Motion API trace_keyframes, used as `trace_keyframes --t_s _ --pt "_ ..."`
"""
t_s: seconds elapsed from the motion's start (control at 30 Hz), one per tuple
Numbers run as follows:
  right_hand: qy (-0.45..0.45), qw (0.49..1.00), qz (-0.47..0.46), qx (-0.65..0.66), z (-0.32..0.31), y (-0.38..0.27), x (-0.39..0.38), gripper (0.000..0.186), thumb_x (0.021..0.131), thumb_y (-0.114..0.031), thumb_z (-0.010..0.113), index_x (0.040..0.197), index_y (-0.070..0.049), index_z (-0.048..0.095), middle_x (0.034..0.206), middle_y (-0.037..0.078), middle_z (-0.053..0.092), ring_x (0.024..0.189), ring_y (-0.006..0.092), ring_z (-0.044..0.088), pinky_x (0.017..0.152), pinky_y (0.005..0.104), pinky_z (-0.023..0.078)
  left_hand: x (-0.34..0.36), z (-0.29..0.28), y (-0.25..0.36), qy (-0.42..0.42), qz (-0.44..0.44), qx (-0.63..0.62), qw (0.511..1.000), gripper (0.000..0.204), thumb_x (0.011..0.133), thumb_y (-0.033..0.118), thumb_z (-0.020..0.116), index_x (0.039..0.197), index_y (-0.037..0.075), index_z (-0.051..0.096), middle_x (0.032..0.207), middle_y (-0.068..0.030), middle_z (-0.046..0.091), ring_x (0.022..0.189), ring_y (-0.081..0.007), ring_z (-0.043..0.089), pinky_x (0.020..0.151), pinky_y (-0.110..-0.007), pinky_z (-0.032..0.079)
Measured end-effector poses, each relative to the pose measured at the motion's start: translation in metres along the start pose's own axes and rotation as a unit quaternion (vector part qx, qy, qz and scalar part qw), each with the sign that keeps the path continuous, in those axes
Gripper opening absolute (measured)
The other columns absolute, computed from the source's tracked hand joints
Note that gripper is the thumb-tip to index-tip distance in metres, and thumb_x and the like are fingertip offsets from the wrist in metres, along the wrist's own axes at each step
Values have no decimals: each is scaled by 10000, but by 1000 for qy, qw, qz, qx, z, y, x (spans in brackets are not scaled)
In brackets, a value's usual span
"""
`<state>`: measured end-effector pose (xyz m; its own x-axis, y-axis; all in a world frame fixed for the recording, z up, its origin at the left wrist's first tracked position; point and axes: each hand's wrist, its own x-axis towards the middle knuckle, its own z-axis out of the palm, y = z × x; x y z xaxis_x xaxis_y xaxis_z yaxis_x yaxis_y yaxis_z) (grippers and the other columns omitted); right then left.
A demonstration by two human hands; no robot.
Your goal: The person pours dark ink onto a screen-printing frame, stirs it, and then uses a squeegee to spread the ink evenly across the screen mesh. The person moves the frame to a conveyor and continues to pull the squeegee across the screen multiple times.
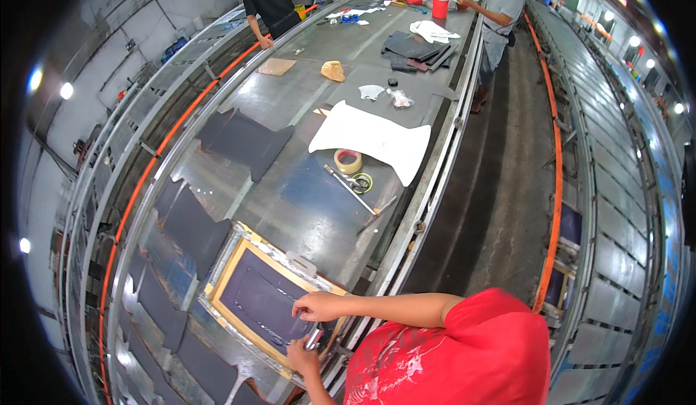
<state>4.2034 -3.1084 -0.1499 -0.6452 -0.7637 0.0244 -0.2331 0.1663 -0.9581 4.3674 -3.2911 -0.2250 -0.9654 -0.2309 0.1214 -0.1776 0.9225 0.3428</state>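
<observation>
Long grey metal counter (297, 220) for a base: firm enough, probably; best worked with everything lying flat on it, nothing tipped over the near rail. On the near end, right under the hands, tan-edged frame (227, 269), slanted in view. Brace by the rim, avoid leaning weight on the middle, check for sliding before pressing harder. Inside the frame, dark purple panel (254, 296) with pale broken marks along an inner outline. Go light there, short touches, one patch at a time; likely easy to mar. White cut-out piece (370, 137) farther up, well apart; leave there, safely out of the way. Dark cut sheet (194, 224) close beside the frame's far corner; watch for bumping when shifting the frame. Right hand (319, 306) over the panel: fingers bent and partly curled, tips pointing down; cannot tell if touching or pinching anything small. Left hand (301, 354) lower, near the frame's close side: mostly closed, seemingly around a silver tool (314, 335); exact grip too small to read. Keep the tool's hard edge off the panel, angle low, pressure even.
</observation>
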Motion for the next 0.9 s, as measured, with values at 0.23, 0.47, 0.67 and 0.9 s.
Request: trace_keyframes --t_s 0.23,0.47,0.67,0.9 --pt "-247 908 -46 336 61 -47 -23 307 927 -170 653 1197 -27 628 1023 51 660 932 116 615 797 286 510 -1 44 -43 51 68 -41 996 158 703 133 718 854 86 722 827 -106 598 851 -348 572 754 -454 465" --pt "-49 762 -86 640 -87 -93 -36 406 932 -290 641 1285 -99 574 980 27 614 840 121 543 785 264 449 -1 -4 9 36 -12 -17 999 231 657 70 729 880 122 760 790 -101 560 803 -342 552 712 -449 455" --pt "-124 512 -408 745 -161 -176 9 354 965 -413 592 1256 -212 605 815 -34 492 801 105 450 799 283 377 4 -3 5 19 -10 -24 999 282 651 53 718 913 145 773 811 -104 565 804 -352 553 717 -456 449" --pt "-165 476 -299 810 -106 -166 5 292 970 -409 583 1201 -234 623 789 -72 454 750 89 401 791 280 334 2 -8 1 7 -7 -15 1000 309 632 37 719 916 148 771 837 -108 567 842 -359 556 747 -463 450"
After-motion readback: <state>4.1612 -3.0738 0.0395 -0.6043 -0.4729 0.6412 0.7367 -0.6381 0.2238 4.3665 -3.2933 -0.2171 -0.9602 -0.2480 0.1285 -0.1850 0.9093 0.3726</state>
